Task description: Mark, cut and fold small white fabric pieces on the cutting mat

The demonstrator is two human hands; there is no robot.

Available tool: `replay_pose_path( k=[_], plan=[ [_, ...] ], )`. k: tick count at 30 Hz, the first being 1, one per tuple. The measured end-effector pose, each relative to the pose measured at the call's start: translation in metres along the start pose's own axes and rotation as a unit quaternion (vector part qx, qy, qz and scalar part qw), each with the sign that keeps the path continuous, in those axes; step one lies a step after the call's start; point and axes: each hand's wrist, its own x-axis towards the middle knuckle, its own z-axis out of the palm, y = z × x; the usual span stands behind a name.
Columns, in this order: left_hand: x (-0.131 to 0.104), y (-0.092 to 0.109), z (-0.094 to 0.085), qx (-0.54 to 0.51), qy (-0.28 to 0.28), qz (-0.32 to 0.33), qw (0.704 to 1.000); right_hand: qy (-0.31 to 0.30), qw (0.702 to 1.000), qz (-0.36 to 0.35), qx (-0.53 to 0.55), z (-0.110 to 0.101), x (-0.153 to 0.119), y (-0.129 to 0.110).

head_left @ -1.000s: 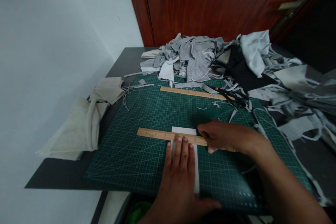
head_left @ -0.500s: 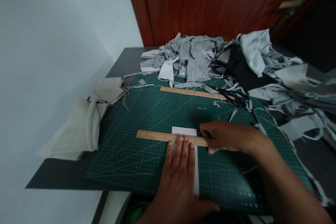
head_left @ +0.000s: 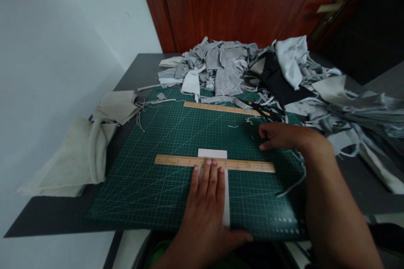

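Observation:
My left hand (head_left: pixel 206 201) lies flat with its fingers stretched out, the fingertips pressing on a wooden ruler (head_left: pixel 249 165). Under the ruler and hand runs a strip of white fabric (head_left: pixel 212 153), its far end showing beyond the ruler and its right edge beside my fingers. To the right, over the green cutting mat (head_left: pixel 176 132), my right hand (head_left: pixel 279 135) is raised beyond the ruler's right end. Its thumb and forefinger are curved and apart, with nothing visible between them. Black scissors (head_left: pixel 268 111) lie farther back, near that hand.
A second wooden ruler (head_left: pixel 217 108) lies at the mat's back. Behind it rises a heap of grey fabric scraps (head_left: pixel 227 71), with black cloth (head_left: pixel 273 77) and more strips to the right. Folded cream fabric (head_left: pixel 74 157) sits at the table's left edge.
My right hand has left the ruler's right end and moved away and to the right, toward the scissors. My left hand stays on the ruler. The view has shifted slightly right.

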Motion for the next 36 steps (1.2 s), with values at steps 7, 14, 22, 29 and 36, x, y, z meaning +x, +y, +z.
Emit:
replay_pose_path(
  k=[7, 14, 22, 29, 36],
  plan=[
    [0.001, 0.0, -0.001, 0.002, -0.002, 0.003, 1.0, -0.098, 0.986, -0.133, 0.023, 0.007, -0.012, -0.055],
    [0.001, 0.001, -0.002, 0.006, 0.002, 0.005, 1.0, -0.078, 0.992, -0.101, -0.005, 0.017, -0.015, -0.065],
    [-0.001, -0.007, 0.003, -0.027, 0.0, 0.02, 0.999, -0.084, 0.992, -0.092, -0.013, 0.019, -0.013, -0.064],
    [-0.003, -0.011, 0.006, -0.037, -0.003, 0.022, 0.999, -0.088, 0.987, -0.135, -0.011, 0.018, -0.01, -0.068],
    [-0.001, -0.007, 0.002, -0.038, 0.011, 0.024, 0.999, -0.098, 0.986, -0.132, 0.017, 0.022, -0.005, -0.071]
  ],
)
